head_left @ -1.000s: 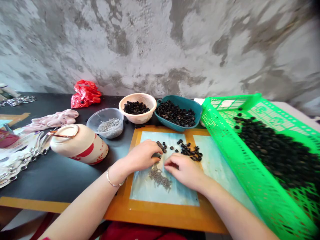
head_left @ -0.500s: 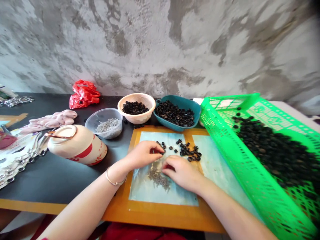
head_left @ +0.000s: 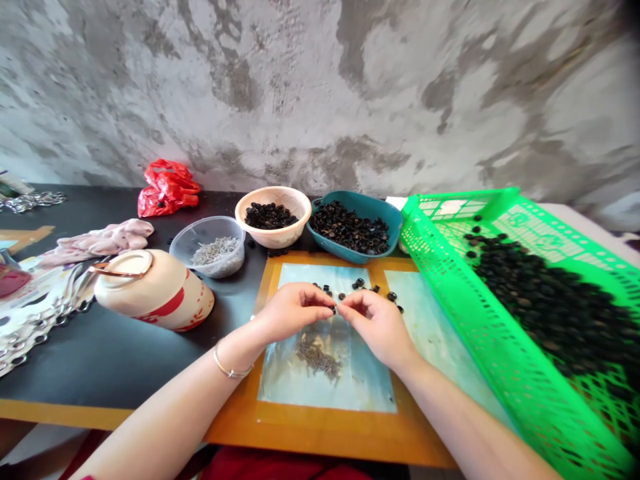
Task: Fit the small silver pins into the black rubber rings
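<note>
My left hand (head_left: 290,311) pinches a small round black part (head_left: 333,311) between thumb and fingertips. Against it, fingertips almost meeting, my right hand (head_left: 379,327) is closed in a pinch; whatever it holds is too small to make out. Both hands are above a pale blue sheet (head_left: 285,383) taped to the table. On that sheet, below the fingers, lies a small heap of thin metal pins (head_left: 319,357). Loose black ring-shaped parts (head_left: 359,284) are scattered just beyond the hands, some hidden behind the right one.
Behind the sheet stand a clear bowl of metal pins (head_left: 240,252), a pink bowl (head_left: 280,237) and a teal basin (head_left: 345,252), both with black parts. A green crate (head_left: 465,333) of black parts borders the right. A tumbler (head_left: 155,293), gloves (head_left: 107,239) and red bag (head_left: 169,190) are left.
My right hand has moved up and away from beside the pin heap, and its fingertips now meet my left hand's at the black part. The left hand has barely shifted.
</note>
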`<state>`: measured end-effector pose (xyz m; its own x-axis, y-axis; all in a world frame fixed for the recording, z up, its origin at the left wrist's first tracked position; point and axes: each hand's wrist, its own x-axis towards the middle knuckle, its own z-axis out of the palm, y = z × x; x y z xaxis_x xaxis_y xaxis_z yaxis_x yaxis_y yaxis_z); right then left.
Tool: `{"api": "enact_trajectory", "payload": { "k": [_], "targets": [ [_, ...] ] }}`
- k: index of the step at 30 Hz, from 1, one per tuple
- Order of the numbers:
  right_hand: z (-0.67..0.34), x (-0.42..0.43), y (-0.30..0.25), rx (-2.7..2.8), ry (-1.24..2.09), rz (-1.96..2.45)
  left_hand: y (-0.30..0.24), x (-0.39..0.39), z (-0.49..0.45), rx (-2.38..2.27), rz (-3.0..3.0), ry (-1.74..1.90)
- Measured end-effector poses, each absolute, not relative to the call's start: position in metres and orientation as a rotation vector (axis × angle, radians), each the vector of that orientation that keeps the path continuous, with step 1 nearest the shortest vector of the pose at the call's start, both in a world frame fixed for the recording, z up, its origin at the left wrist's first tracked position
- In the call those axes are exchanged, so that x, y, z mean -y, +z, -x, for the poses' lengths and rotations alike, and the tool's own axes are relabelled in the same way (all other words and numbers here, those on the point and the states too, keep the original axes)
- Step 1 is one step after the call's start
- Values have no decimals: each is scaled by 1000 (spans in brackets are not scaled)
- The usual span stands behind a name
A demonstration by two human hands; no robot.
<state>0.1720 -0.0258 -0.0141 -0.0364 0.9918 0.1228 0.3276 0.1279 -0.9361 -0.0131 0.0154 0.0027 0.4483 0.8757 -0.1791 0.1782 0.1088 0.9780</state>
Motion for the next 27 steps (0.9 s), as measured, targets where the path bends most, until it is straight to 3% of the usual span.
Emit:
{"api": "enact_trajectory", "payload": {
  "k": [4,9,14,23,27],
  "targets": [
    [-172,28,-15,1601,746,1350,7,-10,9,-1148,-1624,734],
    [-173,25,-18,1476,1034,1352,5,-6,5,-1134,-1726,746],
    [-183,18,-11,1504,1038,1390,-7,-7,2,-1104,-1493,802],
    [-215,0,-19,2054,304,1519,-9,-10,-2,-968,-1015,872],
    [-209,0,-30,2242,203,1527,-8,-10,-2,-962,-1006,837]
  ]
}}
